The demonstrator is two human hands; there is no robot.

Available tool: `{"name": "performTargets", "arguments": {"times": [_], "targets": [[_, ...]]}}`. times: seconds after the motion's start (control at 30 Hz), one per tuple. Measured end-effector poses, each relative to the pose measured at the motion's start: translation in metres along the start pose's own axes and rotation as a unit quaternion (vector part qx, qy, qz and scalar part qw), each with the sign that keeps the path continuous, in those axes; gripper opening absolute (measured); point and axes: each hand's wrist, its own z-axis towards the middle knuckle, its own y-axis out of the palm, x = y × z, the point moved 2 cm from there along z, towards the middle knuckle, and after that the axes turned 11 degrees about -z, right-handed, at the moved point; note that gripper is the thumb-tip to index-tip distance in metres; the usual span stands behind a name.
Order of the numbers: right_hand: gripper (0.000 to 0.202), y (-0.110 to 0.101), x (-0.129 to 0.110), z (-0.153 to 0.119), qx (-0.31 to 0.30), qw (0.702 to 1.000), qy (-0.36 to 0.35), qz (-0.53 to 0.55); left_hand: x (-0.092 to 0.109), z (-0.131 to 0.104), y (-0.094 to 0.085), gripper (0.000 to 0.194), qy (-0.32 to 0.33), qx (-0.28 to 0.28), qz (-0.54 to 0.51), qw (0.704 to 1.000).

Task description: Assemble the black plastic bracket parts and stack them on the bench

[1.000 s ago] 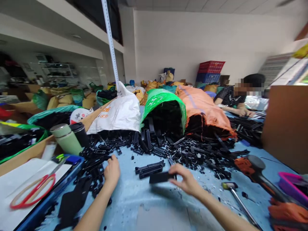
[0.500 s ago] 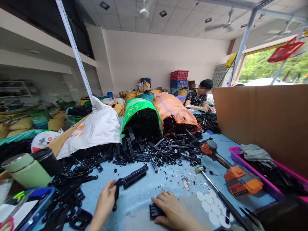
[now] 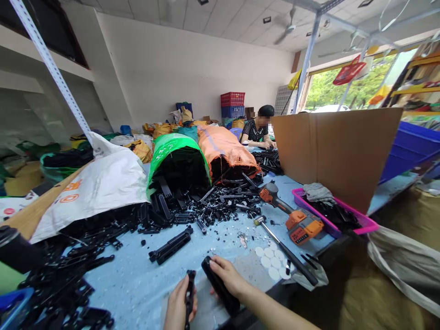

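My left hand [image 3: 178, 302] grips a narrow black linkage bar [image 3: 189, 293], standing nearly upright near the table's front edge. Just to its right, my right hand [image 3: 228, 275] is closed around a longer, wider black rounded housing [image 3: 220, 286], tilted with its top end leaning left. The two parts are close together but apart. Beyond my hands, a long black assembled part [image 3: 172, 245] lies on the blue tabletop [image 3: 127, 275]. A heap of small black parts and screws [image 3: 213, 206] spills in front of a green sack [image 3: 175, 144] and an orange sack [image 3: 227, 146].
To the right lie a hammer [image 3: 285, 250], an orange-and-black power tool [image 3: 295, 220] and a pink tray [image 3: 367, 224]. White discs [image 3: 270, 261] sit near my right hand. Black parts [image 3: 62, 284] cover the left side. A cardboard panel [image 3: 333, 156] stands at right; a person [image 3: 259, 128] sits behind.
The view has turned right. My right hand has lifted a black part off the table and tilted it up. My left hand has come nearer to it, holding its bar more upright.
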Motion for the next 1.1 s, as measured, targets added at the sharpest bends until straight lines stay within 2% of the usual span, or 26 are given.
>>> {"name": "performTargets", "arguments": {"times": [0.13,0.23,0.33,0.43,0.57,0.7,0.73,0.8,0.83,0.87,0.9,0.93,1.0,1.03,1.1], "targets": [[0.055,0.002,-0.006,-0.006,0.005,0.996,-0.006,0.085,0.0,-0.022,0.029,0.066,0.053,-0.054,0.095,0.993],[0.055,-0.002,-0.015,-0.013,0.014,0.995,-0.034,0.096,0.009,-0.035,0.046,0.056,0.146,-0.074,0.171,0.972],[0.054,-0.013,-0.023,-0.019,0.008,0.995,-0.09,0.044,0.021,-0.046,0.053,0.039,0.265,-0.052,0.243,0.932],[0.047,-0.028,-0.034,-0.024,-0.022,0.982,-0.176,-0.068,0.027,-0.054,0.054,0.031,0.347,-0.053,0.306,0.885],[0.043,-0.043,-0.054,-0.03,-0.028,0.924,-0.293,-0.245,0.022,-0.062,0.053,0.035,0.407,-0.04,0.358,0.84],[0.042,-0.037,-0.066,-0.04,0.036,0.876,-0.361,-0.319,0.024,-0.06,0.059,0.034,0.457,-0.024,0.362,0.812],[0.042,-0.03,-0.065,-0.044,0.02,0.857,-0.381,-0.346,0.03,-0.058,0.061,0.034,0.47,-0.01,0.359,0.806],[0.045,-0.016,-0.059,-0.054,-0.073,0.81,-0.411,-0.411,0.048,-0.054,0.064,0.033,0.49,0.017,0.354,0.797],[0.047,-0.011,-0.054,-0.057,-0.111,0.796,-0.411,-0.429,0.058,-0.053,0.065,0.033,0.498,0.024,0.352,0.792],[0.047,-0.008,-0.05,-0.059,-0.118,0.803,-0.397,-0.428,0.067,-0.053,0.065,0.033,0.504,0.027,0.352,0.788],[0.047,-0.01,-0.048,-0.058,-0.089,0.834,-0.366,-0.403,0.074,-0.054,0.064,0.034,0.506,0.025,0.354,0.786],[0.047,-0.013,-0.046,-0.056,-0.038,0.877,-0.321,-0.354,0.078,-0.055,0.064,0.035,0.502,0.019,0.358,0.787],[0.048,-0.023,-0.044,-0.047,0.043,0.949,-0.222,-0.221,0.076,-0.058,0.063,0.035,0.473,-0.012,0.369,0.8],[0.05,-0.025,-0.044,-0.042,0.051,0.969,-0.186,-0.157,0.07,-0.058,0.062,0.034,0.452,-0.032,0.372,0.81],[0.054,-0.026,-0.047,-0.033,0.026,0.985,-0.15,-0.077,0.055,-0.058,0.063,0.033,0.413,-0.065,0.367,0.831]]}}
